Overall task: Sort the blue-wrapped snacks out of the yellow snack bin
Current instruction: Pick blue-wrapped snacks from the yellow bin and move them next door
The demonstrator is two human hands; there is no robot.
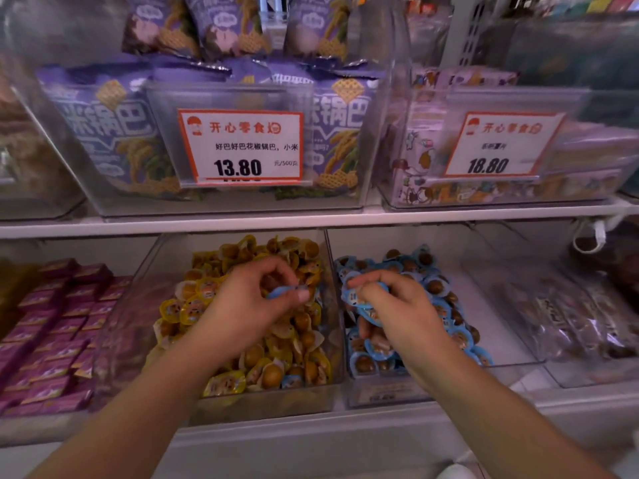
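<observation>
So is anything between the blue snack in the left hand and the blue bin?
Only the clear bin walls between the two bins; the left hand holds the blue snack above their rims. The right hand, gripping blue snacks, sits over the blue bin.

Two shelves here. Lower shelf [311, 420], L to R: stacked small boxes [52, 326], then the snack bin [332, 340] w/ the left hand [252, 299] over it pinching one snack [281, 292], then a 2nd bin [518, 354] right beside it, touching, w/ the right hand [397, 305] in it holding a few packs [363, 302]. Bagged stuff [570, 323] further right. One stray pack [292, 381] sits at the front of the first bin. Upper shelf: bin of big bags [103, 133] directly above, price tag [240, 146] on its front, another bin [415, 188] w/ a tag [498, 145] to the right of it.
</observation>
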